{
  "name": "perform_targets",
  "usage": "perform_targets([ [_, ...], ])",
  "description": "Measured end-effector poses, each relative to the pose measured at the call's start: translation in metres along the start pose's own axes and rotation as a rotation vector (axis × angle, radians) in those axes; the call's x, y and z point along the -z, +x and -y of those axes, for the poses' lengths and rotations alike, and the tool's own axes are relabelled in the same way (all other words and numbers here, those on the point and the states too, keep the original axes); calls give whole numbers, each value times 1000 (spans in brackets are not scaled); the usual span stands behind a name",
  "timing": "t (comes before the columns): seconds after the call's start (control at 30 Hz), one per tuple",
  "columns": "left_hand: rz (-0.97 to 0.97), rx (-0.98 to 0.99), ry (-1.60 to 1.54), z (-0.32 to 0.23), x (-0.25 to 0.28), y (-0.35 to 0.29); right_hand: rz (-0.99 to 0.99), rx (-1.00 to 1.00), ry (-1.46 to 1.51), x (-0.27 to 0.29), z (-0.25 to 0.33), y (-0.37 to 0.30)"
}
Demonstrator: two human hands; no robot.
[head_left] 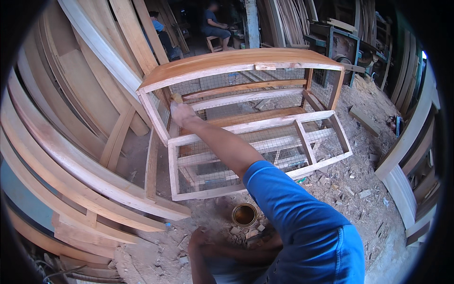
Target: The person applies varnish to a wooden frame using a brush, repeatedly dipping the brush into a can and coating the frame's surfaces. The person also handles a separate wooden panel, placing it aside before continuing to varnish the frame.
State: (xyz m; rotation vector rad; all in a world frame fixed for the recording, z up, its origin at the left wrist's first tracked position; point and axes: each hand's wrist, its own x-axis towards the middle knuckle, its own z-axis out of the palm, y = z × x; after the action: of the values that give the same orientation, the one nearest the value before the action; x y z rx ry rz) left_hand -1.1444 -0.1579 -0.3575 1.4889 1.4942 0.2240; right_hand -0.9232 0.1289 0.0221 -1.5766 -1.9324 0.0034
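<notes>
My right hand (183,115) reaches inside the left end of a wooden cage (236,57) with wire mesh sides. It is closed on what looks like a paintbrush (176,98), its tan tip pointing up near the left corner post. The cage's top is stained orange-brown, while much of its front frame is pale bare wood. A framed mesh door (255,186) hangs lowered at the front, beneath my right arm. On the ground, an open can (244,215) holds brown liquid. My left hand (199,236) is low, left of the can; its fingers are blurred.
Long boards (94,177) lean and lie along the left. More wooden frames (399,184) stand at the right. Wood chips (364,194) cover the ground, with a loose block (364,120) beyond the cage. Two people (215,26) sit at the back near a machine (343,49).
</notes>
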Motion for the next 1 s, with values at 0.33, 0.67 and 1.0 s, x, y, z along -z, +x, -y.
perform_targets([
  [0.33, 21, 43, 45, -14, 4, -7, 182, 45, 11, 81, -63, -12],
  [0.67, -31, 62, -2, -22, 4, -20, 191, 97, -261, 45, -68, -20],
  [1.0, 25, 95, 5, -23, 4, -16, -165, 89, 0, 56, -55, -11],
])
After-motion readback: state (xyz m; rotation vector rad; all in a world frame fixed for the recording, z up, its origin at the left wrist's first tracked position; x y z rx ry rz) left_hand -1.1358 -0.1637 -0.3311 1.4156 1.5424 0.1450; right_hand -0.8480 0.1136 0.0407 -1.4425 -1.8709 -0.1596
